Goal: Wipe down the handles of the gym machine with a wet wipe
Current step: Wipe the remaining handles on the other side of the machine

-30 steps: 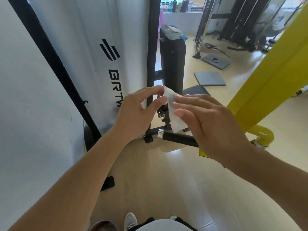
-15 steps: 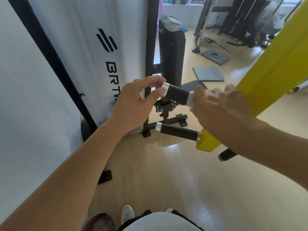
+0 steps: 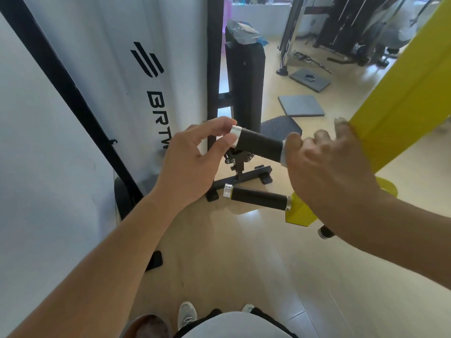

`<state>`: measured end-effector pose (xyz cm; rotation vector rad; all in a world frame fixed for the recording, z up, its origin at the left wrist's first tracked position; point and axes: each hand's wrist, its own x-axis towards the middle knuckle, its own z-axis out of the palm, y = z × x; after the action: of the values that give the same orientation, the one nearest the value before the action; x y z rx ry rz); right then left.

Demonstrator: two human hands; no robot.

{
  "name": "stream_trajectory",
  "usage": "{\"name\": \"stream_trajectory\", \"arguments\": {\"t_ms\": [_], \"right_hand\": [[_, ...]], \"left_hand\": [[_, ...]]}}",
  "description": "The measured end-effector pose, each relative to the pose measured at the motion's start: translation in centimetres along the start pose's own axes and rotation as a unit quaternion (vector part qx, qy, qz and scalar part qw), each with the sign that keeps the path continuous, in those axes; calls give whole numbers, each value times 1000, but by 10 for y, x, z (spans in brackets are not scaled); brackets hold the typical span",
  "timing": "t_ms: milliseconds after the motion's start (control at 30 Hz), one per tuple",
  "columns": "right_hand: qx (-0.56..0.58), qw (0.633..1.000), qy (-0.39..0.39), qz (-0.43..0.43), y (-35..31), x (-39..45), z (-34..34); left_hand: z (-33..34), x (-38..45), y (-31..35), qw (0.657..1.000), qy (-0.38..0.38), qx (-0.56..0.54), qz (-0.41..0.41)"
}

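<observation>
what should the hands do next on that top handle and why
Probably slide the right hand left along the upper handle toward its silver cap. The left hand pinches that cap, the black grip between the hands is bare, and a sliver of white wipe shows at the right hand.

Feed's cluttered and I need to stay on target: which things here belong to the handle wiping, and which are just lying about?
Job:
upper handle
lower handle
wet wipe, barely showing under the right hand
left hand

Lying about:
grey floor mats
bar on the floor
wrapped bundle on the black pad
</observation>
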<state>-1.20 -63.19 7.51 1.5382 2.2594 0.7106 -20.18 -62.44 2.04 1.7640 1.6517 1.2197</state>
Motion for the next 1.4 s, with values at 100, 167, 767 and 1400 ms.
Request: {"name": "stream_trajectory", "arguments": {"t_ms": [100, 167, 767, 1400], "right_hand": [[8, 999, 44, -7, -8, 5, 0], [52, 993, 106, -2, -30, 28, -2], [119, 973, 199, -13, -37, 55, 5], [178, 979, 75, -64, -3, 23, 12]], "left_hand": [[1, -2, 2, 1000, 16, -12, -13], [0, -5, 4, 999, 24, -34, -17], [10, -7, 7, 994, 69, -77, -41], [21, -16, 4, 986, 100, -111, -68]]}}
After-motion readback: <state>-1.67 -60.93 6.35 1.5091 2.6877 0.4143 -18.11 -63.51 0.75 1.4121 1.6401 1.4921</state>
